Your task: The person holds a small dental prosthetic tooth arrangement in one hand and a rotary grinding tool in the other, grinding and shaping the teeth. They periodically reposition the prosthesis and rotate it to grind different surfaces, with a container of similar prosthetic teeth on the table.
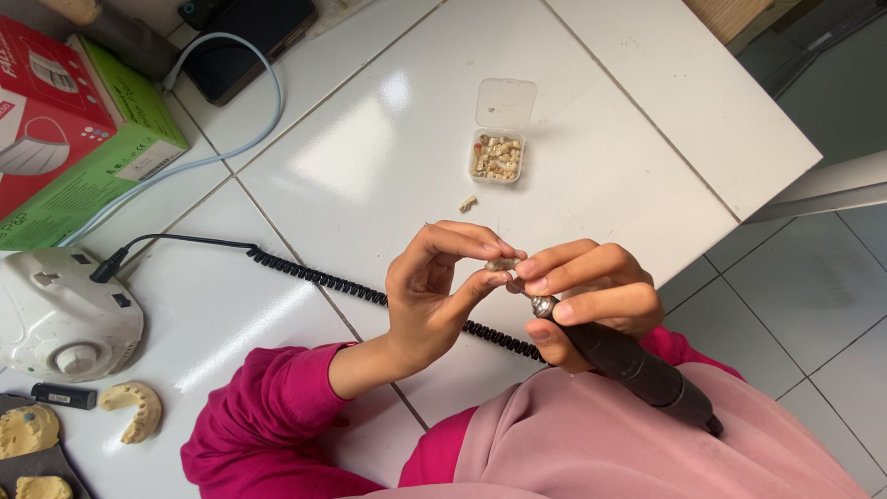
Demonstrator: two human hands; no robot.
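Observation:
My left hand (434,291) pinches a small beige tooth piece (500,264) between thumb and fingertips above the white tiled counter (370,157). My right hand (591,296) grips a dark rotary handpiece (637,365), its metal tip up against the piece, and its fingertips also touch the piece. A black coiled cable (351,286) runs under my hands.
A small clear box (499,155) with open lid holds several tooth pieces; one loose piece (467,202) lies near it. A white motor unit (60,319) sits at left, with yellow dental casts (134,407), a green and red carton (74,139) and a dark device (245,42). The counter edge drops off at right.

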